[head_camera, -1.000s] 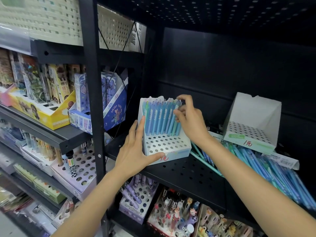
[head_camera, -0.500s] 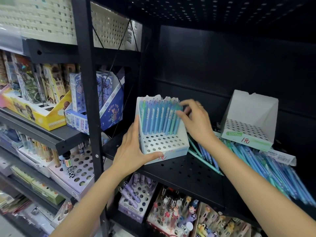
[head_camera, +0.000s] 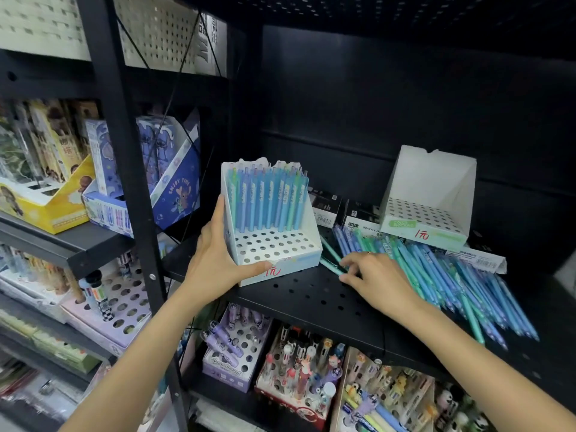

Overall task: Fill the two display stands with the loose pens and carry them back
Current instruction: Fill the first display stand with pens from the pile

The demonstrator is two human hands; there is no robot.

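Observation:
A white display stand (head_camera: 274, 244) stands on the black perforated shelf (head_camera: 311, 297), its back rows filled with blue and teal pens (head_camera: 268, 201). My left hand (head_camera: 218, 260) grips the stand's left front corner. A second white display stand (head_camera: 427, 198), holding no pens, rests farther right on small boxes. Loose blue and teal pens (head_camera: 452, 275) lie in a heap on the shelf to the right. My right hand (head_camera: 374, 275) lies on the left edge of that heap, fingertips touching a teal pen (head_camera: 330, 265); whether it has gripped one I cannot tell.
Small black and white boxes (head_camera: 327, 207) sit behind the heap. A black upright post (head_camera: 124, 182) divides this bay from the left shelves, which hold other stationery boxes (head_camera: 46, 198). Below the shelf are trays of novelty pens (head_camera: 299, 369).
My right hand has left the top of the pens in the stand and dropped down right onto the loose heap. My left hand still holds the stand.

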